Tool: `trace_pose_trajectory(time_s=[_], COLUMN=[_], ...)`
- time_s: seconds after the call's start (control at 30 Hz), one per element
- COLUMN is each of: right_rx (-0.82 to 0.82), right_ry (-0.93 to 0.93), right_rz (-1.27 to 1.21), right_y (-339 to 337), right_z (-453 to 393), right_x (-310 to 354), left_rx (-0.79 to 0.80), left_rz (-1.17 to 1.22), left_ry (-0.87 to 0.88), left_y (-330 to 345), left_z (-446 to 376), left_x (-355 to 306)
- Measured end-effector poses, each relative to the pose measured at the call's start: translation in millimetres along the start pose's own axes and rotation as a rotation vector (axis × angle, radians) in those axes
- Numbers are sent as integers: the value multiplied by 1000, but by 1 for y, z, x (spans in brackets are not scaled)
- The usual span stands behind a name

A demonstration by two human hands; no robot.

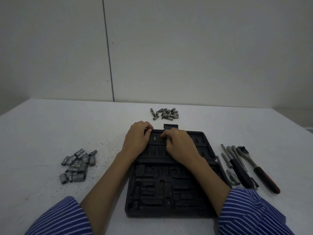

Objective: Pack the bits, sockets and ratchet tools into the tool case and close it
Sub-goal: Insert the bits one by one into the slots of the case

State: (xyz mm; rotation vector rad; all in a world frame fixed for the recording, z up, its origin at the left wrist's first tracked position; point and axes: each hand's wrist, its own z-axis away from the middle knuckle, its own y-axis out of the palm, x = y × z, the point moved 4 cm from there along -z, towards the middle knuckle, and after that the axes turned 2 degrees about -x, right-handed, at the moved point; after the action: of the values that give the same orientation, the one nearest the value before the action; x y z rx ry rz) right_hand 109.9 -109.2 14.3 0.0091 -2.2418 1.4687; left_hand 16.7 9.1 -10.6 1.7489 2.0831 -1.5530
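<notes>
The black tool case (162, 192) lies open flat on the white table in front of me. My left hand (138, 139) grips the far left edge of the case's far half, fingers curled over the rim. My right hand (177, 145) pinches a small bit (161, 139) at a slot in the far half's top row. One bit (155, 138) sits in the slot beside it. A pile of loose bits (166, 113) lies beyond the case. Several sockets (77, 164) are heaped at the left. The ratchet (254, 164) lies at the right.
Extension bars and a black-handled driver (237, 165) lie in a row between the case and the ratchet. Dark specks dot the table near the sockets. A pale wall stands behind the table's far edge. My striped sleeves fill the bottom corners.
</notes>
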Motion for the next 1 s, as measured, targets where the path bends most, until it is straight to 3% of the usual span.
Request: trace_pose_trajectory(time_s=[0.33,0.57,1.0], right_rx=[33,-114,-53], right_ry=[15,-8,-15], right_rz=[-26,94,138], right_y=[-5,-1,9], right_z=[-5,-11,-9], right_x=[0,-5,-11], left_rx=[63,92,168], left_rz=[-38,-79,-180], left_ry=[0,-36,-135], left_y=[-1,0,23], left_z=[-5,-15,-46], left_x=[-3,-5,-2])
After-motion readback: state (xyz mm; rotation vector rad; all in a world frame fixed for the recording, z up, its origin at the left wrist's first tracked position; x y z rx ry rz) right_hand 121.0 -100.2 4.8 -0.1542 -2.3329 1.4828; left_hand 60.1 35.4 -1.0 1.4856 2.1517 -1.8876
